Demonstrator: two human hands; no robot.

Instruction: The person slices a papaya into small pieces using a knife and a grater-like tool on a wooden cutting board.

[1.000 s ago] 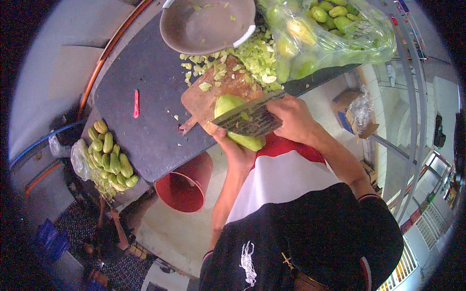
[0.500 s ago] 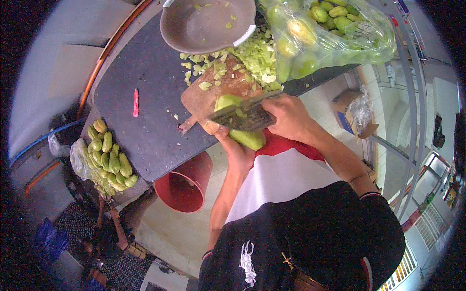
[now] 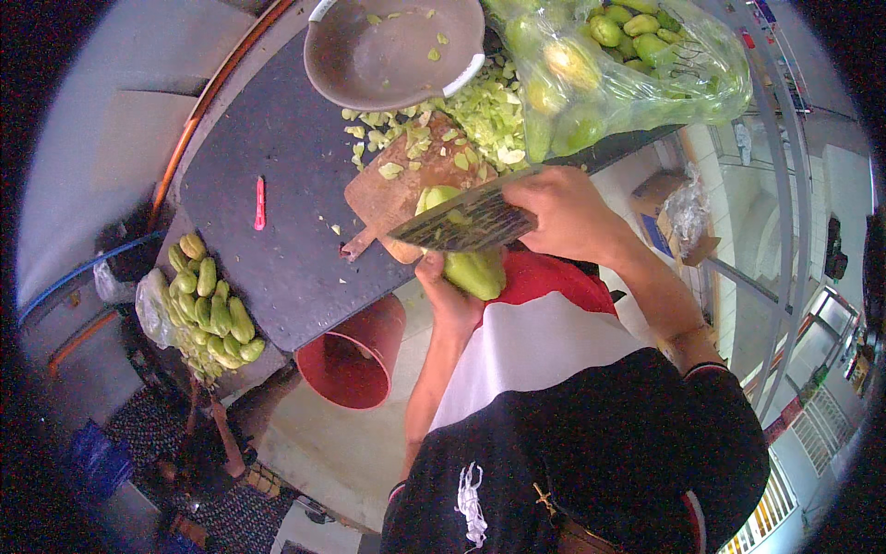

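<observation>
My left hand [image 3: 441, 288] cups a light green fruit [image 3: 472, 268] just off the near edge of the dark table [image 3: 277, 249]. My right hand [image 3: 558, 214] grips a broad cleaver [image 3: 457, 224], its blade lying flat across the top of the fruit. Behind them a wooden cutting board [image 3: 397, 185] carries green peel scraps. A heap of chopped green pieces [image 3: 484, 111] lies at the board's far end.
A round brown bowl [image 3: 392, 51] sits at the table's far side. A clear bag of green fruit [image 3: 628, 55] lies to the right. A small red peeler [image 3: 260, 203] rests on the table. A red bucket [image 3: 355, 355] stands below, and a pile of green fruit [image 3: 212, 309] lies at left.
The cleaver has lifted and tilted flatter across the fruit, and my right hand has shifted slightly up and left. The fruit has turned a little in my left hand.
</observation>
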